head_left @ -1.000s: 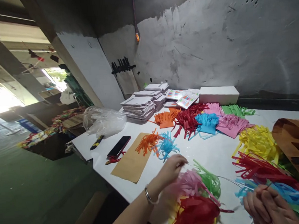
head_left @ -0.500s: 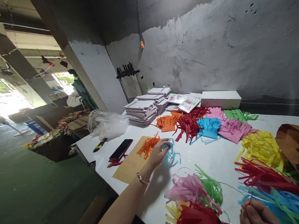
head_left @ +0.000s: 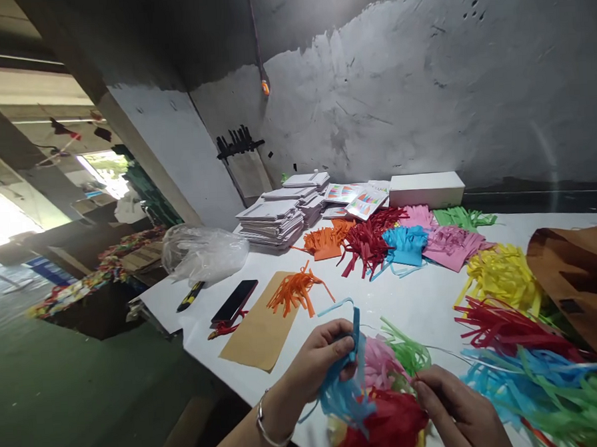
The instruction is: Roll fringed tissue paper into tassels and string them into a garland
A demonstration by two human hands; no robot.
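Observation:
My left hand (head_left: 318,359) is closed round a blue tissue-paper tassel (head_left: 345,394), whose strips hang below the fingers while one end sticks up past the thumb. To its right, my right hand (head_left: 458,402) pinches something thin and too small to make out, close to the tip of a pink tassel (head_left: 380,362). Green (head_left: 408,348) and red (head_left: 384,422) tassels lie beneath and between the hands. A thin white string (head_left: 443,352) runs off to the right, towards more tassels. An orange tassel (head_left: 297,290) rests on a tan sheet (head_left: 255,342).
Fringed paper bundles in orange, red, blue (head_left: 404,244), pink, green and yellow (head_left: 504,279) line the table's back and right. Behind are stacked white packs (head_left: 271,225) and a white box (head_left: 427,190). A phone (head_left: 235,302), cutter knife (head_left: 189,297), plastic bag (head_left: 205,255) and brown bag (head_left: 576,282) surround the work.
My left hand has lifted the blue tassel from beside the orange one and brought it nearer. My right hand has moved left, towards the pink and red tassels. The view has shifted slightly right.

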